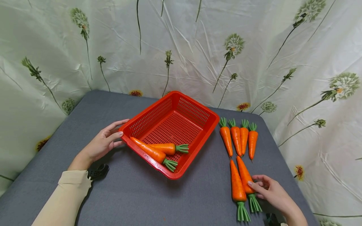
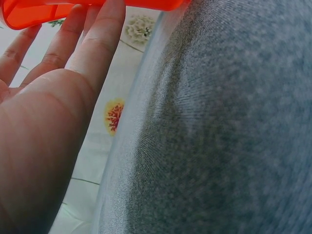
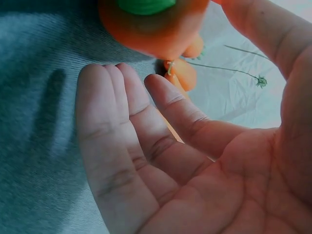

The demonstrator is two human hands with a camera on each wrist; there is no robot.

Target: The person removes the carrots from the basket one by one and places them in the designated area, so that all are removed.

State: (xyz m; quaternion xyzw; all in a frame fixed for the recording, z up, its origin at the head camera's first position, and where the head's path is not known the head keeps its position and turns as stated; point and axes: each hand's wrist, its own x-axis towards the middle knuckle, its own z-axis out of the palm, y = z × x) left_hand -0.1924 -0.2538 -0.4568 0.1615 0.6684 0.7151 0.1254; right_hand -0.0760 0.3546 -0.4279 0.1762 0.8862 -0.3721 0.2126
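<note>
A red plastic basket (image 1: 175, 125) stands slanted on the table, with two orange carrots (image 1: 150, 150) lying in its near corner, green stalks toward the right. My left hand (image 1: 101, 142) holds the basket's left corner by the rim, thumb and fingertips against it; the left wrist view shows these fingers at the red rim (image 2: 141, 4). On the right, two larger carrots (image 1: 237, 185) lie side by side, stalks toward me. My right hand (image 1: 271, 190) is at the right-hand one (image 1: 245, 175), thumb touching its side. The right wrist view shows its fingers extended below the carrot (image 3: 156, 34).
Several more carrots (image 1: 236, 138) lie in a row beyond the pair, right of the basket, stalks pointing away. The grey cloth-covered table (image 1: 127, 194) ends at a pale flower-printed curtain (image 1: 192, 56) behind and on both sides.
</note>
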